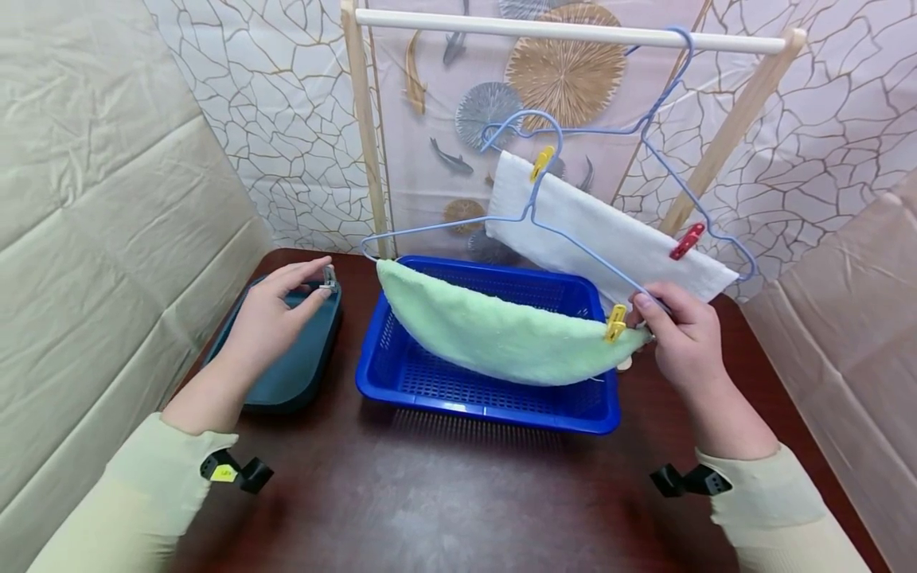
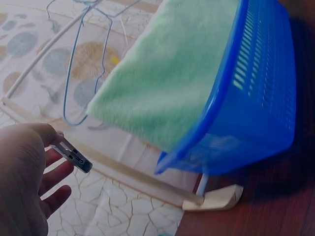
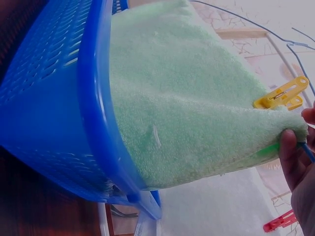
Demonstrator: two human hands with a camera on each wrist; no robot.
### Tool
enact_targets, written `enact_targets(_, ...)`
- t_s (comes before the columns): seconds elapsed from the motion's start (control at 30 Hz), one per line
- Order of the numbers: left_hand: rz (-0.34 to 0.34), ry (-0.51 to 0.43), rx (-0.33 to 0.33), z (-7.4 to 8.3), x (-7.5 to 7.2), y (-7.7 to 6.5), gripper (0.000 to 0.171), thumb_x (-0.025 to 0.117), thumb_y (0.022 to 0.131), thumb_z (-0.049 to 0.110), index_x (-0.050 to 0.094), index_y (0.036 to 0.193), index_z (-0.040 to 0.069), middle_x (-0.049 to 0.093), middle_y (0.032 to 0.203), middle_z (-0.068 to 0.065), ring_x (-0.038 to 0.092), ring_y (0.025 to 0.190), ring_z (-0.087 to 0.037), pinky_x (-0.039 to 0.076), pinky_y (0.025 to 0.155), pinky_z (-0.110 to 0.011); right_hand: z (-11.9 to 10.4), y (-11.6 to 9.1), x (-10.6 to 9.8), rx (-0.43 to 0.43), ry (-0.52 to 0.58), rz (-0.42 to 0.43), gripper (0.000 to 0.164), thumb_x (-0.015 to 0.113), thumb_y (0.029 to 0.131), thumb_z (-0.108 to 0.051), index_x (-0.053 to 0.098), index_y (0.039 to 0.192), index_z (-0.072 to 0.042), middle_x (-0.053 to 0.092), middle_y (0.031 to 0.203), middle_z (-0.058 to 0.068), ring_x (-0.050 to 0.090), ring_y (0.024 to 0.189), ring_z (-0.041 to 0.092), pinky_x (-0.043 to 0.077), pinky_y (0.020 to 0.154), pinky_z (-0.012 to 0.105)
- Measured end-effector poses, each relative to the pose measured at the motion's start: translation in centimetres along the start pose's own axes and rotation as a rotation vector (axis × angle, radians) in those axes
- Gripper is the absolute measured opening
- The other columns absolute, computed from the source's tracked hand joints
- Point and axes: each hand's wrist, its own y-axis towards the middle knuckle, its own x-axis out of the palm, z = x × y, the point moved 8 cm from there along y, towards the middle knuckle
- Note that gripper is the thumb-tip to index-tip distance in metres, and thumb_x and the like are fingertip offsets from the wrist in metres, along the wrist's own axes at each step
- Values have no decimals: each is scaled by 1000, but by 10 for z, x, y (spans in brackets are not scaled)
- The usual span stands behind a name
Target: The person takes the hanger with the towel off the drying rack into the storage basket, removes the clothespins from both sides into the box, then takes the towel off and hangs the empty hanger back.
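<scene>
My left hand (image 1: 275, 310) pinches a grey clothespin (image 1: 329, 279) between thumb and finger, left of the blue basket. My right hand (image 1: 680, 330) holds the right end of a blue hanger (image 1: 458, 224) together with a corner of a light green towel (image 1: 487, 326). The towel hangs along the hanger's lower side and sags over the basket. A yellow clothespin (image 1: 614, 324) is clipped on the towel beside my right fingers. In the left wrist view, the towel's left corner reaches the hanger's other end, with no clothespin visible there.
Beneath the towel stands a blue perforated basket (image 1: 487, 411). A dark teal tray (image 1: 286, 382) lies at the left. Behind, a wooden rack (image 1: 573, 30) carries another blue hanger (image 1: 677, 171) with a white towel (image 1: 573, 223), clipped by yellow (image 1: 542, 163) and red (image 1: 688, 241) clothespins.
</scene>
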Motion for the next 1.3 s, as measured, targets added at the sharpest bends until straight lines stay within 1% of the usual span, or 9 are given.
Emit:
enact_targets(0.2,-15,22,-3,-13,-4,3,42,61,89,30,52,130,33,58,122,-1,54,107,-18,43,91,-44,-1,-1,0,-7,12,-2,12,47,88,12,58,82,14,56,66,11,51,60,13,45,52,15)
enact_targets(0.37,-52,48,-21,-23,-4,11,42,60,90,32,52,131,32,56,124,-2,51,107,-22,42,90,-45,0,-2,-1,-11,62,8,12,46,87,14,56,81,16,56,66,11,52,60,13,45,52,15)
enact_targets(0.5,-100,141,-20,-31,-5,19,43,57,90,36,51,132,30,55,127,-3,51,109,-25,41,90,-45,6,-3,-2,-4,100,8,13,45,87,14,57,82,16,56,67,11,52,61,14,46,52,15)
enact_targets(0.6,-137,222,3,-35,-6,23,43,55,91,38,51,133,26,54,129,-5,49,116,-27,38,95,-47,10,-4,-3,5,121,11,13,45,87,14,57,82,16,56,68,12,52,62,15,46,52,15)
enact_targets(0.67,-158,267,17,-38,-6,25,43,55,92,36,52,132,23,54,129,-6,47,120,-27,36,97,-47,11,-5,-3,11,121,12,13,46,88,14,57,82,16,57,68,12,52,62,14,46,52,15)
enact_targets(0.77,-192,322,27,-44,-4,26,41,56,92,31,53,131,20,54,128,-8,46,121,-28,36,98,-48,11,-5,-3,18,113,11,13,46,88,13,57,82,16,57,68,12,52,61,14,46,52,15)
enact_targets(0.9,-244,399,47,-51,1,29,41,59,90,24,54,130,17,55,126,-10,49,117,-29,39,95,-49,11,-5,-2,20,97,11,13,46,88,13,57,82,15,57,68,12,51,61,14,45,51,15)
enact_targets(1.13,-371,568,157,-65,16,33,41,62,86,18,57,126,11,58,122,-13,55,109,-30,44,90,-49,10,-5,-1,18,85,9,12,46,88,13,56,82,17,56,68,12,50,61,15,45,52,16)
enact_targets(1.3,-434,638,195,-75,26,38,38,64,84,14,60,122,8,61,117,-14,59,102,-31,47,84,-47,10,-5,0,13,88,7,12,46,88,14,55,81,17,56,67,12,50,62,15,45,52,15)
